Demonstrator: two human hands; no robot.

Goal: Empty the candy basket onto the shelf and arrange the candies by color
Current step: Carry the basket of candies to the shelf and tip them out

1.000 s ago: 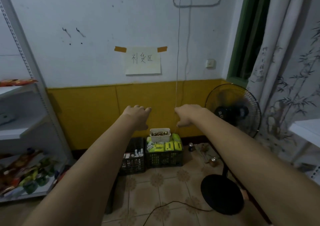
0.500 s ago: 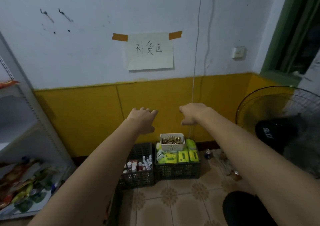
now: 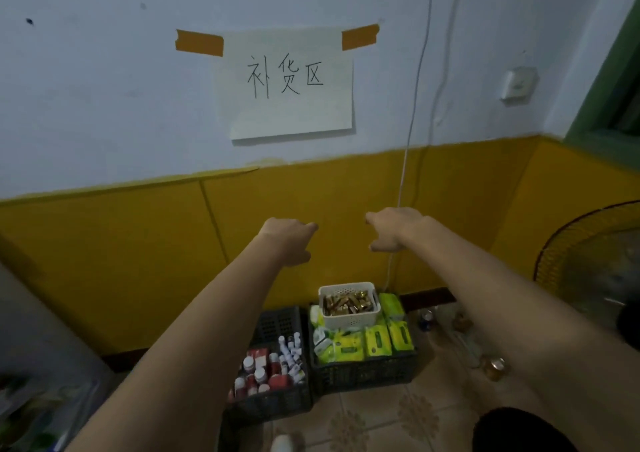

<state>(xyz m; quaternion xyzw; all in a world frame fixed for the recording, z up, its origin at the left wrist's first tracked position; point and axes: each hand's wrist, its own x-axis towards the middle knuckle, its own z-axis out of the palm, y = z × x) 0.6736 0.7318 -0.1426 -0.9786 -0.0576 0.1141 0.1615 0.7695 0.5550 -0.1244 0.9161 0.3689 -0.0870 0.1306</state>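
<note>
A small white perforated basket (image 3: 349, 319) full of gold-wrapped candies (image 3: 347, 304) sits on green packets in a black crate (image 3: 363, 370) on the floor by the yellow wall. Both my arms stretch forward at chest height. My left hand (image 3: 289, 240) and my right hand (image 3: 393, 228) hang with loosely curled fingers, palms down, holding nothing. Both hands are well above the basket and apart from it. The shelf (image 3: 31, 392) shows only as a blurred edge at the lower left.
A second black crate (image 3: 273, 403) with small red and white bottles stands left of the first. A standing fan (image 3: 588, 271) with a black base (image 3: 519, 431) is at the right. Cans and jars (image 3: 427, 320) lie on the tiled floor. A white cord (image 3: 407, 147) hangs down the wall.
The view has closed in on the wall and crates, so the basket looms larger. My hands stay outstretched and empty, a little further apart.
</note>
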